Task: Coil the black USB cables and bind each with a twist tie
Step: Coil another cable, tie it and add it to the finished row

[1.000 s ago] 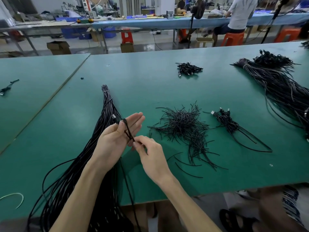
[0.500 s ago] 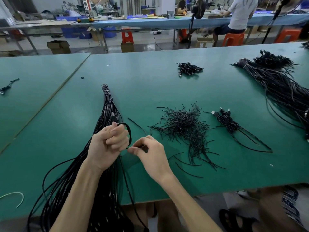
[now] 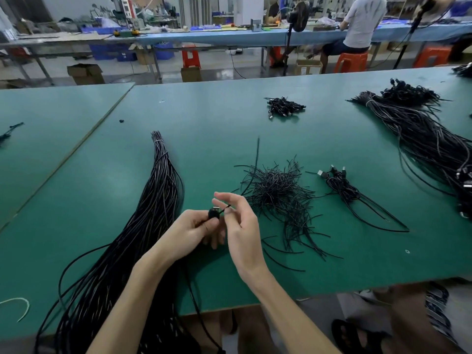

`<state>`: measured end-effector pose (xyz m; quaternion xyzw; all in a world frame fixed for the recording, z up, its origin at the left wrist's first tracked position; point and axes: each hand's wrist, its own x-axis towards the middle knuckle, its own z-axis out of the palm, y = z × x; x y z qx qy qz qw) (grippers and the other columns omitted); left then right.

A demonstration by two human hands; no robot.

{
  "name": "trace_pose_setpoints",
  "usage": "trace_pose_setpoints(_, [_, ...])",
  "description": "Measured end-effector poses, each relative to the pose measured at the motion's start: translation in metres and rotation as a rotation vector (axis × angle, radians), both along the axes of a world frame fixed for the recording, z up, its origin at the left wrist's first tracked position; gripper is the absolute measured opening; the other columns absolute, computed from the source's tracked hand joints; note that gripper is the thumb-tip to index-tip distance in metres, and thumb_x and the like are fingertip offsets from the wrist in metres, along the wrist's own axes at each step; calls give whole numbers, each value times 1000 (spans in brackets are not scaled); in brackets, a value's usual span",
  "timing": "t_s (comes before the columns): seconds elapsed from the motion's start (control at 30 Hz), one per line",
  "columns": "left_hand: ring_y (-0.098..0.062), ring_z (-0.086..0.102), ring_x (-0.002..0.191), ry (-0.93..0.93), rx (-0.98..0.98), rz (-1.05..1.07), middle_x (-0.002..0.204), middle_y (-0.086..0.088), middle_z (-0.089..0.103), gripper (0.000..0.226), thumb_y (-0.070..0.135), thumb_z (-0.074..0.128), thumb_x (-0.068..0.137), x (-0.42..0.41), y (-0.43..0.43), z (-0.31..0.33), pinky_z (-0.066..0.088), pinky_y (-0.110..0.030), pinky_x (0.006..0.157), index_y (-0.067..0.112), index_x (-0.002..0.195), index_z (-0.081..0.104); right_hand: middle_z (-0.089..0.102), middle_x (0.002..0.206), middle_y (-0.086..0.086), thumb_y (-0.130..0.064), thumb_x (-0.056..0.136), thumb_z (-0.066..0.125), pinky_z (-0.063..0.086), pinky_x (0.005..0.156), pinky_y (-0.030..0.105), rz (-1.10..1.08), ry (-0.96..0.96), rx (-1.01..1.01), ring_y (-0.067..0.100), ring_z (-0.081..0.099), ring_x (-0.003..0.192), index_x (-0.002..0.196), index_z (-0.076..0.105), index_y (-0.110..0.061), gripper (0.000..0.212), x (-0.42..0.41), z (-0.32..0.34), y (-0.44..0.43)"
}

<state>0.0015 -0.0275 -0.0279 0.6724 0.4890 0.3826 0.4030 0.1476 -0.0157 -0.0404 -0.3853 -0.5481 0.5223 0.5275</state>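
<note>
Several cables point(image 3: 284, 107) appear finished; a large bundle point(image 3: 163, 190) is left uncoiled. One coil point(image 3: 213, 214) is gripped by the left hand point(image 3: 189, 231); a tie point(image 3: 226, 208) is pinched by the right hand point(image 3: 241, 226).

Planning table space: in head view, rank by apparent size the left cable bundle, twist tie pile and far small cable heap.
1. left cable bundle
2. twist tie pile
3. far small cable heap; farther from the camera, so less sure
</note>
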Motion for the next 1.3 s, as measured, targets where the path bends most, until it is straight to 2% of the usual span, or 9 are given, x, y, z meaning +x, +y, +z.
trace_pose_setpoints(0.1, [-9, 55, 61, 245, 217, 188, 67, 9, 63, 25, 2, 56, 97, -2, 3, -6, 46, -31, 61, 13, 76, 61, 70, 125, -11, -3, 106, 43, 54, 102, 41, -12, 5, 43, 9, 63, 124, 124, 66, -22, 35, -2, 4, -2])
trace_pose_setpoints(0.23, [-26, 64, 85, 571, 400, 265, 91, -4, 70, 11, -4, 62, 96, -4, 5, -9, 53, -42, 75, 4, 96, 69, 68, 130, -12, 8, 97, 43, 48, 109, 30, -16, -76, 155, 6, 58, 129, 128, 64, -18, 45, -3, 6, -6])
trace_pose_setpoints(0.3, [-29, 66, 98, 634, 415, 307, 105, -8, 73, 16, -2, 62, 97, -3, 5, -9, 55, -41, 83, 6, 108, 71, 66, 133, -10, 16, 91, 41, 47, 110, 31, -31, -136, 220, 7, 58, 130, 129, 63, -14, 53, -5, 6, -6])
trace_pose_setpoints(0.43, [-29, 64, 121, 628, 405, 362, 127, -7, 70, 29, -1, 60, 98, 0, 5, -8, 54, -42, 98, 7, 124, 69, 65, 134, -7, 22, 88, 45, 46, 112, 32, -68, -225, 305, 10, 58, 131, 132, 61, -14, 60, -7, 4, -7])
trace_pose_setpoints(0.57, [-10, 44, 145, 589, 402, 311, 152, 6, 54, 42, -1, 54, 101, 3, 5, -8, 40, -34, 118, 12, 140, 61, 64, 129, -7, 21, 88, 49, 47, 109, 28, -112, -254, 311, 9, 59, 126, 131, 61, -15, 57, -9, 5, -8])
trace_pose_setpoints(0.97, [-8, 41, 147, 619, 407, 304, 154, 6, 52, 51, -4, 55, 98, 5, 6, -7, 38, -32, 119, 15, 144, 58, 61, 129, -10, 18, 88, 49, 45, 107, 19, -130, -281, 318, 7, 57, 125, 129, 58, -19, 56, -10, 5, -9])
trace_pose_setpoints(1.13, [-12, 43, 146, 589, 379, 417, 154, 4, 52, 39, 3, 56, 103, -1, 9, -10, 39, -37, 119, 10, 142, 60, 58, 127, -8, 11, 95, 51, 37, 99, 6, -215, -360, 285, -9, 50, 119, 129, 57, -17, 44, -7, 1, -8])
trace_pose_setpoints(1.23, [-8, 48, 141, 504, 377, 472, 151, 5, 54, 33, 6, 57, 104, -1, 9, -9, 37, -24, 117, 8, 135, 65, 59, 123, -8, 5, 100, 52, 41, 97, 8, -179, -366, 269, -2, 55, 116, 128, 59, -17, 36, -7, 1, -8])
trace_pose_setpoints(1.3, [1, 51, 135, 338, 324, 502, 147, 6, 57, 30, 4, 56, 104, 0, 9, -8, 36, -11, 111, 7, 132, 67, 61, 121, -10, -4, 104, 54, 46, 94, 13, -157, -363, 293, 3, 59, 110, 127, 61, -18, 28, -8, 1, -9])
